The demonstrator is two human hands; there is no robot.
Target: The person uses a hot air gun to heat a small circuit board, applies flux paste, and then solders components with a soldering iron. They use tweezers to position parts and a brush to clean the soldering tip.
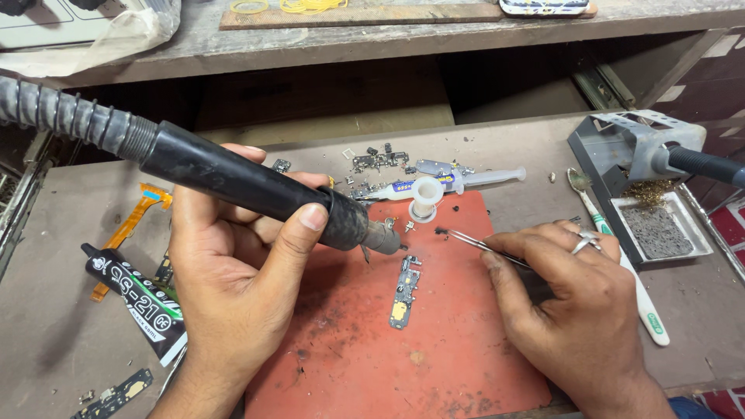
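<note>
A small circuit board (404, 292) lies flat on the red mat (466, 341) on the table (46, 326), near the mat's middle, between the two hands and touched by neither. Its long axis runs roughly up and down in the head view, tilted slightly, with the narrower dark end toward the far edge of the mat and the wider end, bearing a yellow patch, toward the person. It is judged to be very light, thin and stiff but fragile, with tiny parts on its face; it is best taken by its bare edges, preferably with the tweezer tips rather than with fingers.

The left hand (233, 264) is wrapped around the black handle of a hot-air tool (256, 186), thumb pressed on top; the corrugated hose runs off to the upper left and the metal nozzle points right and slightly down, ending just above and to the left of the board's far end. The tool is judged rigid, of moderate weight, and hot at the nozzle, so it is held well back on the grip.

The right hand (574, 302) pinches a pair of tweezers (473, 240) between thumb and fingers; the tips point left and sit apart from the board, above its far end. The tweezers are slender and springy.

A white syringe (458, 182) lies beyond the mat.
</note>
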